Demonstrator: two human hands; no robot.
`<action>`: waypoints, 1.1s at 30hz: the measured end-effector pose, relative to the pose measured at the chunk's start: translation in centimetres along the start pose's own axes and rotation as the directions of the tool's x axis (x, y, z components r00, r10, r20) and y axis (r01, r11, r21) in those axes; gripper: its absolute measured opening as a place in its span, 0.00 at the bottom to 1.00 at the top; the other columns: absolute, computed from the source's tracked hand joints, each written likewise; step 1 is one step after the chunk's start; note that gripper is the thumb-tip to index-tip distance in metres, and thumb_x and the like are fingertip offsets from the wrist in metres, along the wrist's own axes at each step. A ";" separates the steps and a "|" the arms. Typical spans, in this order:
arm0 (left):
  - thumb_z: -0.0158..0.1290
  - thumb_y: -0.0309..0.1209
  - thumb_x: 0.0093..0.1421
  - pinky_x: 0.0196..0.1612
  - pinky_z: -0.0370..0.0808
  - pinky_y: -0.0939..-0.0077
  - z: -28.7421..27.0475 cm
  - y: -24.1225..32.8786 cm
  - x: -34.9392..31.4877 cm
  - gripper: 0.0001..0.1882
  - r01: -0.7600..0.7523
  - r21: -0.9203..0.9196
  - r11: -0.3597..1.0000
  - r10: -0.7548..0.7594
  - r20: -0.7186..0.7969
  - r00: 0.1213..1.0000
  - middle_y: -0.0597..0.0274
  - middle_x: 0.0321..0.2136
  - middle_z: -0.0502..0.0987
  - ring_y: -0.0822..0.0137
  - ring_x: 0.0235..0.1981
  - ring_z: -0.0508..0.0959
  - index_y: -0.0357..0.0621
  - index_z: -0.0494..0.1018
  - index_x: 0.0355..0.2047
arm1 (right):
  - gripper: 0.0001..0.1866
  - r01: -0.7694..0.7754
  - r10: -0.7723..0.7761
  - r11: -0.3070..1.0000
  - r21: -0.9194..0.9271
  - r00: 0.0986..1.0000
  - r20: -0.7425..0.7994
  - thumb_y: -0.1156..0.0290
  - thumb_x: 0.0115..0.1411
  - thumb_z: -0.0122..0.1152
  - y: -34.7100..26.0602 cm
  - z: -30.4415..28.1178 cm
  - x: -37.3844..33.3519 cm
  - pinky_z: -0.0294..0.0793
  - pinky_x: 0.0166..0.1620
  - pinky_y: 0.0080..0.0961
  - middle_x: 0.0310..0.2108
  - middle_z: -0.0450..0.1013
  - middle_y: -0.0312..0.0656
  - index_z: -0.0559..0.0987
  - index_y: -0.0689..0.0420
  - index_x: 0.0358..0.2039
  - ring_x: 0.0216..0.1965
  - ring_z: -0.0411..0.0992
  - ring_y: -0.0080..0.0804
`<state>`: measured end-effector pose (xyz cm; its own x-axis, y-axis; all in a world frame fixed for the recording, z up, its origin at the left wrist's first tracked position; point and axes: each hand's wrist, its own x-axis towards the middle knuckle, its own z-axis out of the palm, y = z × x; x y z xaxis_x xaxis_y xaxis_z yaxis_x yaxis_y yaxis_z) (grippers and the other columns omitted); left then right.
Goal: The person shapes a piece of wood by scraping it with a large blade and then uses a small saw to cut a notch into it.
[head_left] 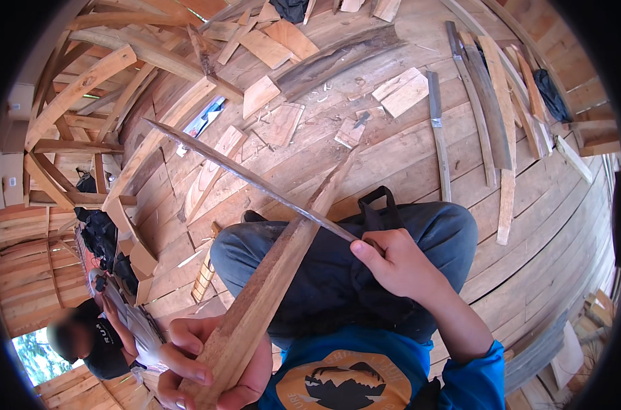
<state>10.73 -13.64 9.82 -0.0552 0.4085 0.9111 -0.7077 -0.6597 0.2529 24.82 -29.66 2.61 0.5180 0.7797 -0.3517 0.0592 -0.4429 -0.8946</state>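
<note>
My left hand (204, 365) grips the near end of a long narrow wooden strip (283, 263) that slants up and away over my knees. My right hand (396, 263) holds the handle end of a long thin metal blade (249, 176), whose edge lies across the wooden strip about midway along it. The blade's tip points up to the left. I sit on a wooden plank floor (392, 150) in grey trousers and a blue shirt.
Offcuts and boards (402, 92) litter the floor ahead, with several long curved planks (491, 102) at the right. Curved timber ribs (85, 89) rise at the left. Another person (95, 338) in dark clothes crouches at the lower left beside dark bags (102, 236).
</note>
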 end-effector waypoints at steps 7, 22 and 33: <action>0.63 0.31 0.54 0.38 0.57 0.70 0.5 -0.2 0.1 0.18 0.015 0.017 1.000 -0.013 -0.091 0.996 0.80 0.39 0.67 0.72 0.32 0.69 0.51 0.65 0.40 | 0.33 0.053 -0.052 0.994 -0.094 0.999 0.009 0.44 0.64 0.52 -2.2 -0.2 -0.8 0.73 0.29 0.41 0.15 0.70 0.54 0.74 0.64 0.19 0.22 0.73 0.54; 0.61 0.34 0.57 0.37 0.58 0.71 0.9 0.1 -0.9 0.16 -0.023 0.009 1.000 0.024 -0.066 0.998 0.80 0.39 0.67 0.72 0.32 0.69 0.53 0.65 0.39 | 0.34 -0.050 0.045 0.997 -0.066 0.997 -0.067 0.45 0.65 0.49 0.5 0.1 -0.3 0.72 0.32 0.42 0.18 0.71 0.58 0.75 0.68 0.20 0.25 0.73 0.58; 0.56 0.37 0.60 0.50 0.64 0.60 -0.6 -0.5 0.1 0.31 0.023 0.209 0.978 -0.003 -0.097 0.995 0.64 0.47 0.66 0.63 0.43 0.68 0.65 0.56 0.61 | 0.33 0.060 -0.069 0.996 0.068 0.990 0.127 0.46 0.67 0.49 0.6 -1.1 2.1 0.65 0.28 0.35 0.14 0.65 0.50 0.74 0.67 0.21 0.18 0.64 0.40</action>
<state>10.61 -12.89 9.63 -0.1211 0.4696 0.8745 -0.5457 -0.7674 0.3365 26.86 -28.74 1.65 0.4002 0.8582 -0.3215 0.0320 -0.3637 -0.9310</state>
